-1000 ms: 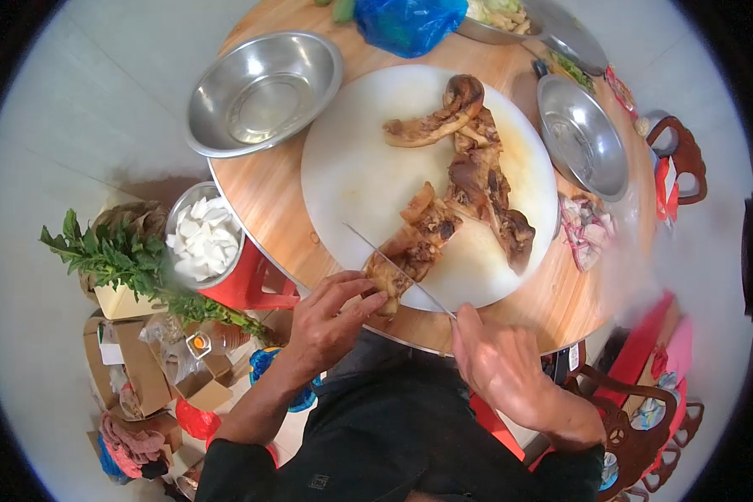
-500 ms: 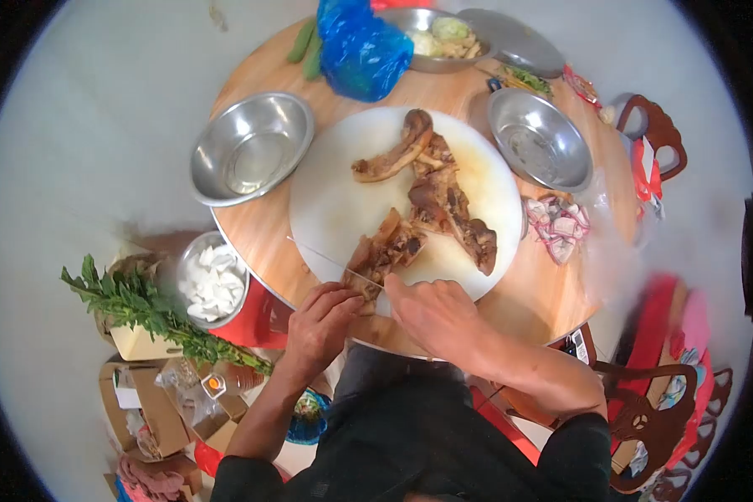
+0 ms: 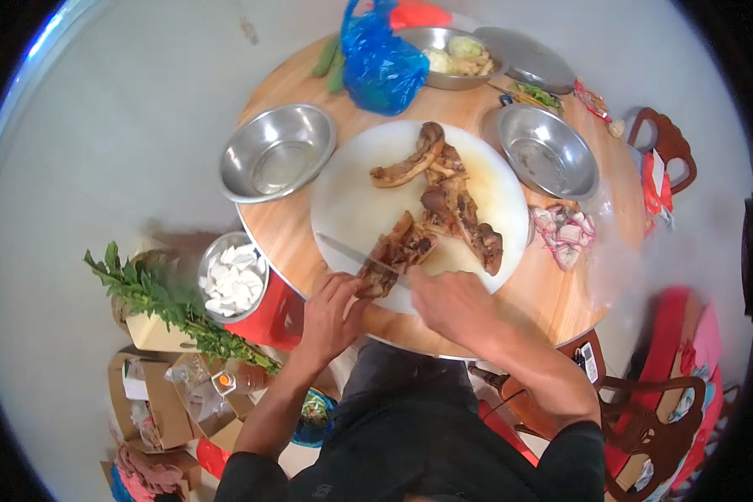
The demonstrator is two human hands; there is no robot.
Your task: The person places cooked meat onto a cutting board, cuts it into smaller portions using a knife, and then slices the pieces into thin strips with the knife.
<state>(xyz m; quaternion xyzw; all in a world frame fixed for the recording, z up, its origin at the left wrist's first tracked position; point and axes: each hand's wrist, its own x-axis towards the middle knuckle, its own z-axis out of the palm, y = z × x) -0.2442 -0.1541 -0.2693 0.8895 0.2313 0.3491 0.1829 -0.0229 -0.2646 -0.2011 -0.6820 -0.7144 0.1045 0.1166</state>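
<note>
My right hand (image 3: pixel 453 308) is closed around the handle of a knife (image 3: pixel 347 249), most of which its fingers hide. The blade points left and lies across a browned, cooked-looking piece of meat (image 3: pixel 403 243) near the front of a round white cutting board (image 3: pixel 343 192). Close to the near end of that piece, my left hand (image 3: pixel 333 314) has its fingers bent and pressed against the meat, left of the blade. Farther back on the board rest a curved strip of meat (image 3: pixel 410 163) and a long, dark chunk of meat (image 3: pixel 458 209).
Metal basins (image 3: pixel 278 155) (image 3: pixel 548 151) flank the board on the round wooden table (image 3: pixel 376 322). Behind it are a blue plastic bag (image 3: pixel 385 67) and a bowl of vegetables (image 3: pixel 452 79). A bowl of white pieces (image 3: pixel 234 280) and leafy stalks (image 3: pixel 167 305) are at the left.
The view has shifted, so the table appears farther right and lower. Relative to the board, the knife and my right hand have moved slightly away from me. My left hand stays at the meat.
</note>
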